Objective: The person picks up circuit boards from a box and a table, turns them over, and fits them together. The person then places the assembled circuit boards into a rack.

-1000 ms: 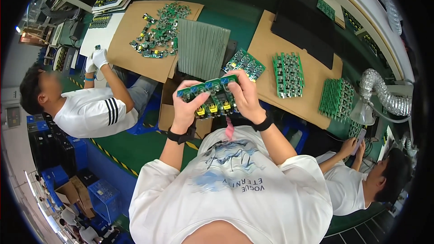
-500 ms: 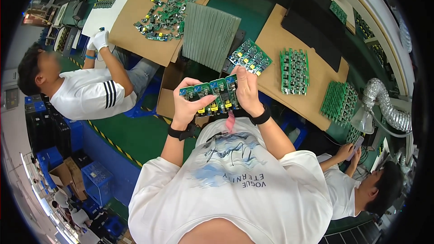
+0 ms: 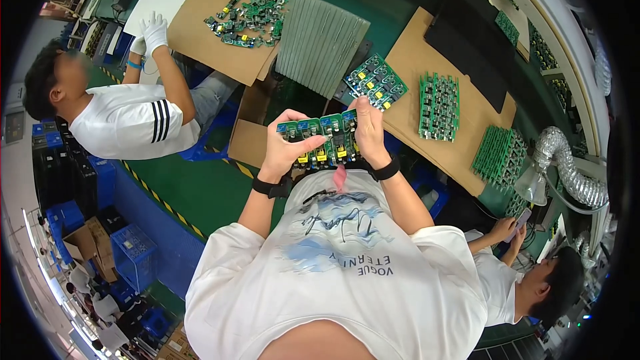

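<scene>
One green rectangular circuit-board panel with blue and yellow parts (image 3: pixel 339 136) is in the air before the white cotton-like shirt (image 3: pixel 337 260), between two bare hands. The grip of the left hand (image 3: pixel 285 150) pinches its left end, with the thumb laid across the face; the grip of the right hand (image 3: pixel 369 131) pinches its right end. At least three yellow blocks show along the lower edge. Beyond are one ribbed grey-green slab (image 3: pixel 321 43), one flat green board with yellow parts (image 3: pixel 377 83), and one brown smooth cardboard sheet (image 3: pixel 405 50) upon the green surface (image 3: pixel 380 0).
</scene>
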Motion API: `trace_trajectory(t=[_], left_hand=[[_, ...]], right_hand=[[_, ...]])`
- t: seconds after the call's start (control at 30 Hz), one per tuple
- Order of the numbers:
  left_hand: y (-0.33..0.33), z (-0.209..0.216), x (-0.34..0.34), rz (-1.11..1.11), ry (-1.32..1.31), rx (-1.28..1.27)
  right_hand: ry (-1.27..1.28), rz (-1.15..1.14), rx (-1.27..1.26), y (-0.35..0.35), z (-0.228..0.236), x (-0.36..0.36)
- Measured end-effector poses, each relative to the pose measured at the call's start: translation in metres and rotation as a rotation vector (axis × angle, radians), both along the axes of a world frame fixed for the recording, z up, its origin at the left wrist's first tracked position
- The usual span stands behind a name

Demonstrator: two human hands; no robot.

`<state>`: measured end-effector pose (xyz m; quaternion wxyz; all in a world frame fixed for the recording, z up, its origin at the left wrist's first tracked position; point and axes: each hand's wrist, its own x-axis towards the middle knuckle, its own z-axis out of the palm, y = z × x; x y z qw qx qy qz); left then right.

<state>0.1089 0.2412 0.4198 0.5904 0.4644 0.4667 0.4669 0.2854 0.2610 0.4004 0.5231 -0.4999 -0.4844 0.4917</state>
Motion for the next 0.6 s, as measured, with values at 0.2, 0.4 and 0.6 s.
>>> trace_trajectory(t=[0.2,0.4,0.6], left_hand=[[-0.012,-0.015,-0.011,-0.037,-0.052,-0.057],[-0.019,-0.018,-0.025,-0.056,-0.266,-0.173],[-0.019,0.011,-0.050,0.083,-0.390,-0.288]], right_hand=[[-0.017,-0.015,-0.051,-0.013,-0.005,-0.010],[0.215,0.168,-0.311,-0.026,-0.003,-0.021],[0.756,0.129,-0.552,-0.018,0.022,-0.016]])
